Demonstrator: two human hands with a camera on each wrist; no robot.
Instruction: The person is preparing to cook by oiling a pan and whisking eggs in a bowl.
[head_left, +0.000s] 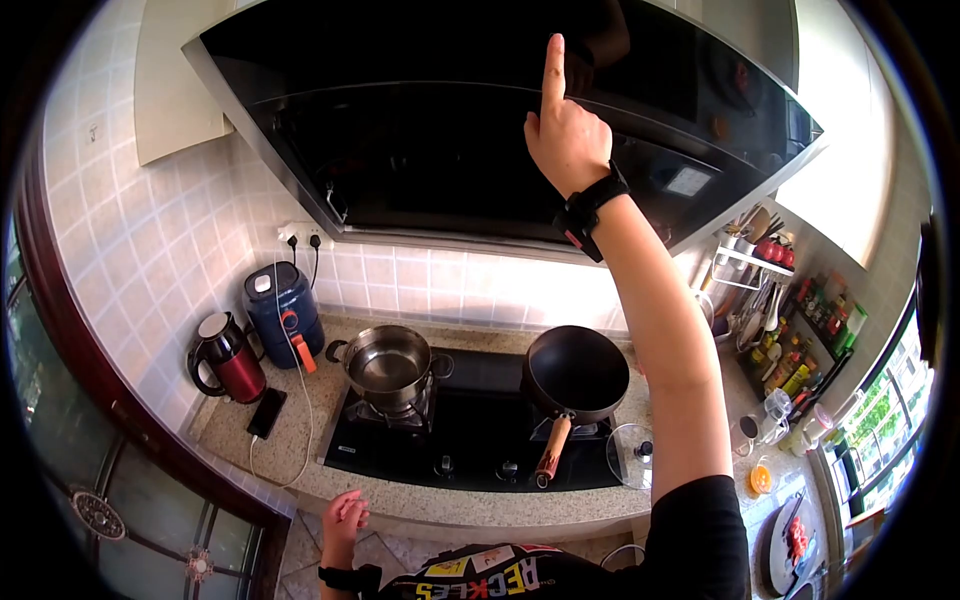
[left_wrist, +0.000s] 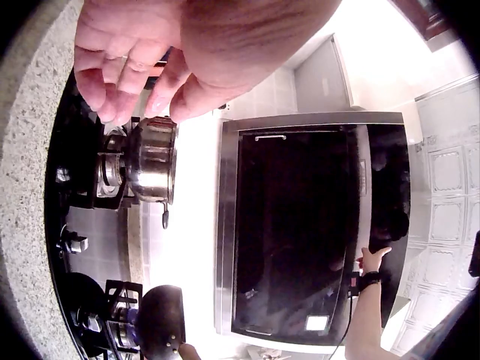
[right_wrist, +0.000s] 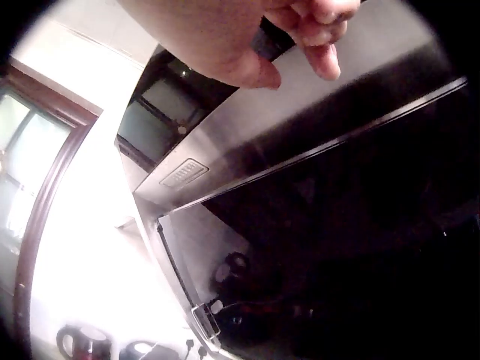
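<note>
Ok, head cam, near to far. L hand (head_left: 345, 515) sits at 7 o'clock, just off the counter (head_left: 500, 505) front edge. Fingers loosely curled, holding nothing.

Hob (head_left: 480, 400) is past it. Steel pot (head_left: 388, 365) on the L burner, black pan (head_left: 578, 372) on the R one. Pan handle (head_left: 553, 447) points to 6 o'clock, toward the counter edge. Kettle (head_left: 228, 355) at 9 o'clock by the wall.

R arm goes up from 5 o'clock, right over the pan side of the hob. R hand (head_left: 565, 135) is at 12 o'clock with index finger (head_left: 553, 50) straight. Other fingers + thumb folded in, gripping nothing.

Risks, imo:
- The forearm hangs above the pan. If that burner is lit (can't tell, no flame visible), heat reaches the arm.
- The body leans in at the counter, so a hip or elbow could knock the protruding handle and swing the pan.
- The glass is glossy with no visible markings under the tip, so a mis-hit or slip is easy.

Range hood (head_left: 400, 130) vs fingers: its black glass panel lies directly behind the index tip, upper-middle of the panel. The tip looks on or just off the glass; contact can't be confirmed. Pale patch (head_left: 688, 180) on the glass sits at 4 o'clock from the hand, well apart from the tip. Display or reflection, can't tell.
</note>
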